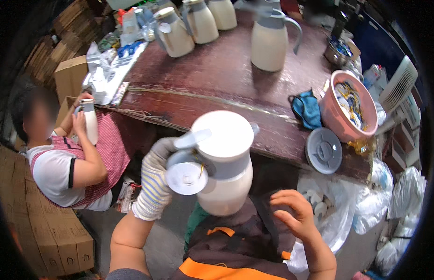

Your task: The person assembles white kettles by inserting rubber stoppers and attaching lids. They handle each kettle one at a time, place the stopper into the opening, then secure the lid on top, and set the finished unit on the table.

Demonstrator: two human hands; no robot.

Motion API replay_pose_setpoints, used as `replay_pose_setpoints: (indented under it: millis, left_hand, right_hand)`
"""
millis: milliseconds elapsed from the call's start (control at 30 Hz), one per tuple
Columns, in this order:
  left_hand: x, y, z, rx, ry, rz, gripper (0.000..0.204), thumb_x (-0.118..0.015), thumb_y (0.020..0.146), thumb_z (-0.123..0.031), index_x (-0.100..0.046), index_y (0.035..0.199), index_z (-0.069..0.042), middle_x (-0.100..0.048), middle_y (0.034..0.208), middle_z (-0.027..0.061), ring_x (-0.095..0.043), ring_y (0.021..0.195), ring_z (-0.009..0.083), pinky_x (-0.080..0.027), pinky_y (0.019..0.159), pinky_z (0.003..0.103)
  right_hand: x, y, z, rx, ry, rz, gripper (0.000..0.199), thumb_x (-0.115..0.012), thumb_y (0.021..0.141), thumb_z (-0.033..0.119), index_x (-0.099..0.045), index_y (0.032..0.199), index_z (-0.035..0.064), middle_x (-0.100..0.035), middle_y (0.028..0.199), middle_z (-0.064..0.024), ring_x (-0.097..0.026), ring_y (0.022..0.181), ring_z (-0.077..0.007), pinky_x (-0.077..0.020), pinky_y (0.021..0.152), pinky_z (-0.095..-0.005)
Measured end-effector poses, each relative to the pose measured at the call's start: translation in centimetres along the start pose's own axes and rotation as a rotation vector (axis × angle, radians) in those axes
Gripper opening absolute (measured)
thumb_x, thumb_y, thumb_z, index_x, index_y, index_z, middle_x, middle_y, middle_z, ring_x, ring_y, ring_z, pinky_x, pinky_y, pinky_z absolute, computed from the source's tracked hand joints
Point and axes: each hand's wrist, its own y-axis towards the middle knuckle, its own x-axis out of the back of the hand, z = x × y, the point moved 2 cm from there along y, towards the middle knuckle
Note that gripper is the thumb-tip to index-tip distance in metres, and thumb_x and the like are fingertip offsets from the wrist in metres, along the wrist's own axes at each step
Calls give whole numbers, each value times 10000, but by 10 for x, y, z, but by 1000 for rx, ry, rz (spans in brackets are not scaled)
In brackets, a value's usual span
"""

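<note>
My left hand (156,182), in a striped knit glove, grips the handle side of a cream vacuum jug (226,186) with a grey collar and a white top. The jug stands upright over my lap, in front of the table edge. A round white tag (187,178) on a thin yellow tie hangs beside my gloved fingers. My right hand (295,212) is bare and apart from the jug on its right, fingers curved and spread with nothing between them. The jug's handle is mostly hidden by the glove and the tag.
More jugs (269,46) stand on the dark red table (203,100). At its right lie a pink basin (330,109) of tagged ties, a grey round lid (324,150) and a blue cloth mask (306,109). A co-worker (91,163) sits left, holding another jug. Cartons (51,224) fill the lower left.
</note>
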Motion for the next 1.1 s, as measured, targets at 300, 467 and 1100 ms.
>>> replay_pose_setpoints:
  millis: [300, 467, 1100]
  left_hand:
    - [65, 106, -8, -588, 106, -403, 364, -772, 799, -107, -582, 1103, -40, -617, 1030, 41, -591, 922, 127, -516, 819, 284]
    - [126, 182, 29, -634, 167, -598, 322, -726, 842, -103, -609, 1125, -5, -642, 1060, 68, -585, 924, 145, -487, 853, 284]
    - [86, 138, 101, -429, 363, -209, 419, -432, 1019, -354, -588, 1127, 20, -613, 1091, 92, -556, 1045, 190, -402, 990, 340]
  right_hand:
    - [-10, 12, -35, -150, 136, -60, 184, -660, 855, 58, -657, 1030, 3, -622, 1092, -118, -608, 992, -184, -488, 853, -305]
    - [9, 74, -57, -64, -10, -66, 218, -646, 873, 138, -645, 1056, 19, -602, 1109, -94, -583, 1024, -173, -461, 869, -288]
    - [114, 422, 3, -47, -1002, -412, 681, -677, 779, 342, -436, 1348, 57, -495, 1332, -178, -595, 1096, -340, -494, 916, -435]
